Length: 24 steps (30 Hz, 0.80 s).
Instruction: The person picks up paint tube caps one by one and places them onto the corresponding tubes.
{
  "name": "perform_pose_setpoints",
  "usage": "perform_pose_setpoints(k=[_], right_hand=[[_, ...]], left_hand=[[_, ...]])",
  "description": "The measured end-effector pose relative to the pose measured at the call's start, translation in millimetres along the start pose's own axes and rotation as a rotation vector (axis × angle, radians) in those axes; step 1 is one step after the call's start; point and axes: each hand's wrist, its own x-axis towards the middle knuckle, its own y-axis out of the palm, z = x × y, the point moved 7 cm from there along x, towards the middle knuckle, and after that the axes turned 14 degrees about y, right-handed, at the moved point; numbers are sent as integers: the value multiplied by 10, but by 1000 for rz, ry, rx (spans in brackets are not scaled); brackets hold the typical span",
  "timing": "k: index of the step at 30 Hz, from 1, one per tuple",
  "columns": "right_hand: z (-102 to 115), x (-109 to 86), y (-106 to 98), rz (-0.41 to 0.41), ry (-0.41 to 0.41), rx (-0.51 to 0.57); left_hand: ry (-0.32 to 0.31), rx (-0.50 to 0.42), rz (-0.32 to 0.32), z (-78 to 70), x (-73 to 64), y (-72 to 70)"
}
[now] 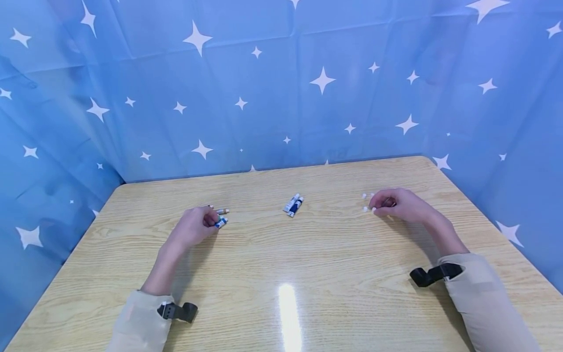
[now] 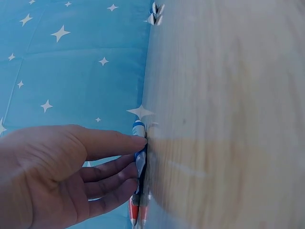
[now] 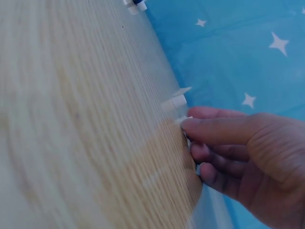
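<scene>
My left hand point(image 1: 192, 226) is at the left of the table and pinches a small blue-and-white paint tube point(image 1: 221, 223) between thumb and fingers. In the left wrist view this tube point(image 2: 138, 129) shows its blue cap end above the thumb. A brown-banded tube point(image 1: 223, 211) lies just beyond it, and a red one point(image 2: 133, 210) shows below the fingers. Across the table, my right hand point(image 1: 403, 204) pinches a small white piece point(image 1: 374, 209) at its thumb and fingertips. Beside it stands a short white cylinder point(image 3: 178, 101).
Two paint tubes, one whitish point(image 1: 290, 202) and one dark blue point(image 1: 296, 207), lie side by side at mid-table. More white bits point(image 1: 364, 195) sit left of my right hand. A blue star-patterned curtain point(image 1: 281, 98) hangs behind the wooden table point(image 1: 246, 274).
</scene>
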Motion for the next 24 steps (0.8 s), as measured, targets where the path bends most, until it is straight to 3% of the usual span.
perform_pose_setpoints(k=[7,15,24], right_hand=[[-7,12,11,7,5,3],[6,-15,5,14,6,40],[182,-37,-56,-32,-29,93]], left_hand=[[-30,-40,32,9,-9,25],[-16,-49,49,-4,4,38],[13,-39,-3,-82,36,10]])
